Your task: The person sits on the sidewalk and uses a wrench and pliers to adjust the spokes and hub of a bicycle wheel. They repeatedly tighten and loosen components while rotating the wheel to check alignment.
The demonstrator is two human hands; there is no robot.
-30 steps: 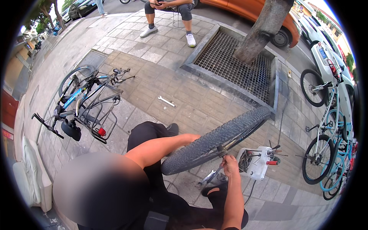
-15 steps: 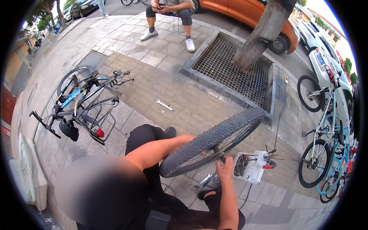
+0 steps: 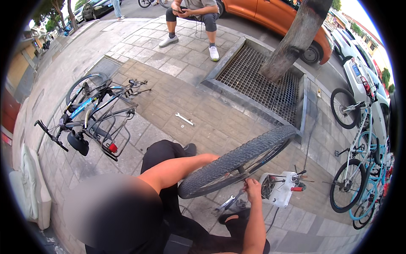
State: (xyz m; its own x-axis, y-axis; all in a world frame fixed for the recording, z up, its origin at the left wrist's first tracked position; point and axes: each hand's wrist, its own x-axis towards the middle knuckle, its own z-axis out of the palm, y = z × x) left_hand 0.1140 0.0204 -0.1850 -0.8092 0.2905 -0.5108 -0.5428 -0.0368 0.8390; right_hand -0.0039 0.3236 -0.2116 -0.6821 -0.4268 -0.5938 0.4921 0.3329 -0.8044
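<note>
A bicycle wheel with a knobbly black tyre (image 3: pixel 239 157) is held up, tilted, in front of my knees. My left forearm (image 3: pixel 179 171) reaches behind the tyre, which hides that hand and its fingers. At the near side of the hub, my right hand (image 3: pixel 253 189) pinches the end of the wheel's axle (image 3: pixel 245 179) between bent fingers. Below the wheel, wrenches (image 3: pixel 227 202) lie on the paving by my foot. To the right of my right hand stands a white plastic container (image 3: pixel 284 198) of tools, with a red-handled tool (image 3: pixel 297 189) poking out.
Farther ahead lie a wrench (image 3: pixel 185 119) and a small ring (image 3: pixel 182 125). A partly stripped bicycle (image 3: pixel 80 109) rests at left. A framed grate (image 3: pixel 258 80) surrounds a tree trunk (image 3: pixel 292 48). Someone sits (image 3: pixel 196 23) beyond. Parked bicycles (image 3: pixel 347 186) line the right.
The view has shifted slightly, so the whole scene sits a little lower and farther right. My right hand's fingers have changed position at the axle end and now pinch it. The wheel stays tilted.
</note>
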